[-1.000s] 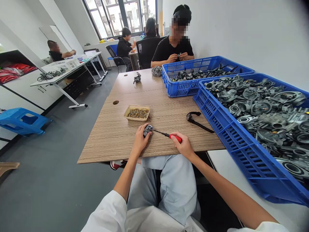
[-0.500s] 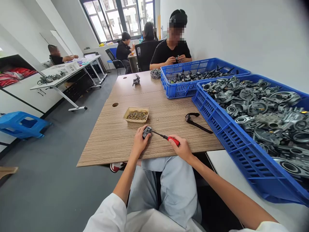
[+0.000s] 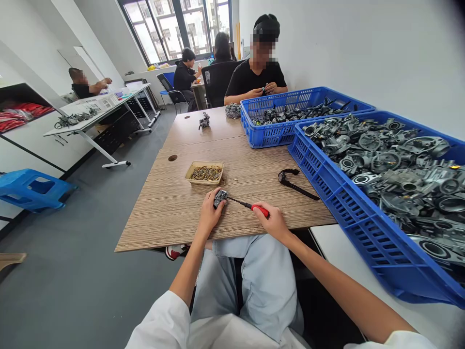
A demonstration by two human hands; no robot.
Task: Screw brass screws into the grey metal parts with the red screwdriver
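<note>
Near the front of the wood-grain table [image 3: 163,213], my left hand [image 3: 209,213] is closed around a small grey metal part [image 3: 220,198], perhaps a carburetor body. My right hand [image 3: 273,222] grips the red handle of a screwdriver [image 3: 250,207]. Its dark shaft points left, and the tip meets the right side of the metal part; the exact contact spot is too small to make out. Just beyond my left hand sits a cream tray [image 3: 204,182] of small brass-coloured screws [image 3: 206,173]. A black wristwatch [image 3: 290,182] lies to the right.
A blue crate [image 3: 348,203] heaped with metal castings stands at my right, with a second blue crate [image 3: 267,138] behind it. Farther back are a metal assembly [image 3: 204,121] and a pile of small parts [image 3: 232,111]. A co-worker [image 3: 256,80] sits across the table, handling a small part.
My hands, the metal part and the screwdriver keep nearly the same pose. The view has shifted very slightly. The co-worker across the table has moved their hands a little.
</note>
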